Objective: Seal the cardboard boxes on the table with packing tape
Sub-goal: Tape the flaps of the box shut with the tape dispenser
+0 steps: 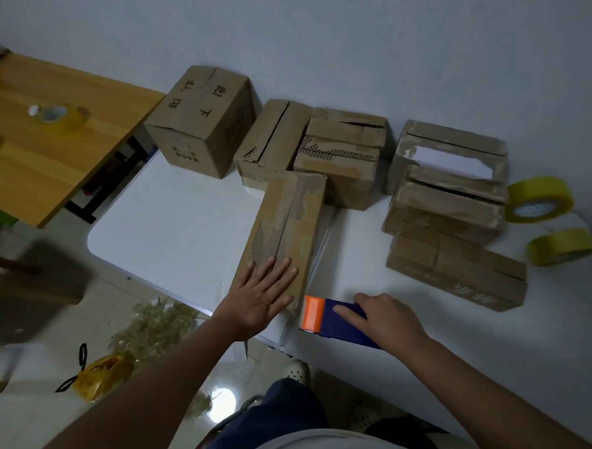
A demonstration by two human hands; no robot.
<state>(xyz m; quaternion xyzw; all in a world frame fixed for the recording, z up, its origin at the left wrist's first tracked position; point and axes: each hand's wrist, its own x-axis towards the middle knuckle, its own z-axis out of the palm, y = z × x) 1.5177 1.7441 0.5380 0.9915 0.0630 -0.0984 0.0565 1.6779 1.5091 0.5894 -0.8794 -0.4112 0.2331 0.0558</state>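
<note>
Now L hand (262, 296) flat on box (284, 230).

Bare white table (171, 224) lies open left of the long box (284, 230). Toward the wall, a row of boxes (275, 141) blocks passage. Right of the long box, a gap of bare tabletop runs toward stacked boxes (450, 205) and tape rolls (542, 216).
</note>
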